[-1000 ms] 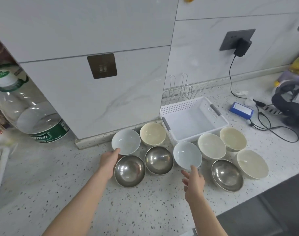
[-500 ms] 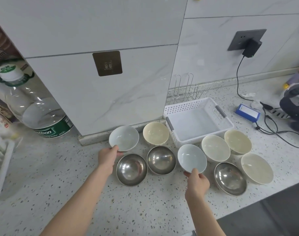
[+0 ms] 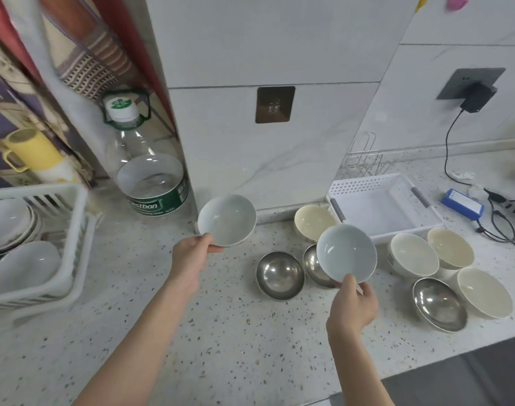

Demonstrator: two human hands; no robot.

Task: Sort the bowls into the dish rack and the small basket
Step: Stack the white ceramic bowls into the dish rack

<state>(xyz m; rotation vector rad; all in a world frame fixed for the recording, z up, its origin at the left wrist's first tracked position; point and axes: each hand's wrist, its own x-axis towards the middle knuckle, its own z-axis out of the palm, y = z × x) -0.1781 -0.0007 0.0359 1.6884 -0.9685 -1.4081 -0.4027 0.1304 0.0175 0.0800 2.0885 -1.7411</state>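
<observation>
Bowls in hand, one per grip. Left hand (image 3: 188, 259) pinches the near rim of a pale blue bowl (image 3: 227, 219), held clear of the table (image 3: 221, 332). Right hand (image 3: 351, 306) pinches the near rim of a second pale blue bowl (image 3: 346, 253), tilted and raised above a steel bowl (image 3: 311, 263). Dish rack (image 3: 71, 230) stands far left, with white dishes inside. Small basket (image 3: 382, 206) sits right of centre against the wall. Another steel bowl (image 3: 280, 275) lies on the table between the hands; four cream bowls and one more steel bowl stand near the basket.
</observation>
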